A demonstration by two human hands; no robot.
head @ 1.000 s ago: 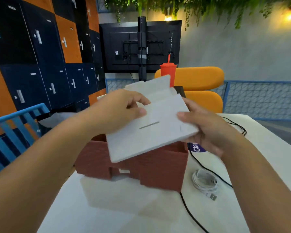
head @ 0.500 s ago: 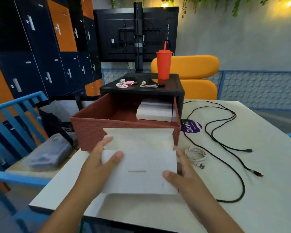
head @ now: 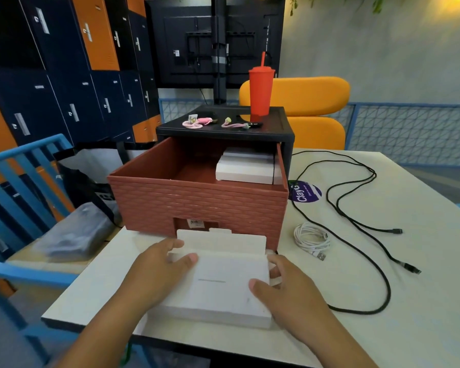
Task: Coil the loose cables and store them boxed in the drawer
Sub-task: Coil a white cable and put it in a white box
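A white cardboard box point(head: 218, 285) with its flap up lies on the table in front of the brown drawer point(head: 197, 205), which stands pulled out of a black cabinet point(head: 223, 128). My left hand point(head: 154, 272) grips the box's left side, thumb on top. My right hand point(head: 284, 296) grips its right side, thumb on the lid. Two more white boxes point(head: 246, 168) are stacked inside the drawer at the back right. A coiled white USB cable point(head: 312, 239) lies right of the drawer. A long loose black cable point(head: 356, 229) sprawls across the table's right half.
A red tumbler with straw point(head: 260, 88) and pink lanyards point(head: 197, 122) sit on the cabinet top. A purple sticker point(head: 304, 193) marks the table. A blue chair point(head: 19, 187) with a grey bag point(head: 75, 235) stands left, an orange chair point(head: 311, 110) behind.
Both hands brought the white box down from above the drawer and set it on the table in front of it. The view has tilted downward.
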